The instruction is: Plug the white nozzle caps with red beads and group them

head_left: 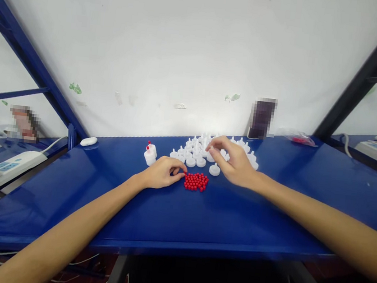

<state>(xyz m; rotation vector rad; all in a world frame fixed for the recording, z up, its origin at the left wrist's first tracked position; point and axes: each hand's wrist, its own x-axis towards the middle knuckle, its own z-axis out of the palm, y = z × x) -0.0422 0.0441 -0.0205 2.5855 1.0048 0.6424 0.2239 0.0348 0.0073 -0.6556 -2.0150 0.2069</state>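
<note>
Several small red caps (196, 182) stand in a tight cluster on the blue table. At the cluster's left edge, my left hand (164, 172) is closed, thumb and forefinger pinching a red cap. Behind the cluster is a crowd of white nozzle lids (192, 151) with pointed tips. My right hand (232, 160) reaches among them, its fingertips closed on the tip of one white nozzle lid (210, 156). A single white nozzle lid (215, 169) stands just below that hand. Left of my left hand are two white nozzle lids with red caps on their tips (150, 155).
The blue table (206, 225) meets a white wall (172, 44) at the back. A blurred-out phone-like object (262, 118) leans there. A clear bag with red pieces (301, 139) lies at the right, a white oval object (88, 141) at the left. Power strips (8, 171) sit beyond the left frame.
</note>
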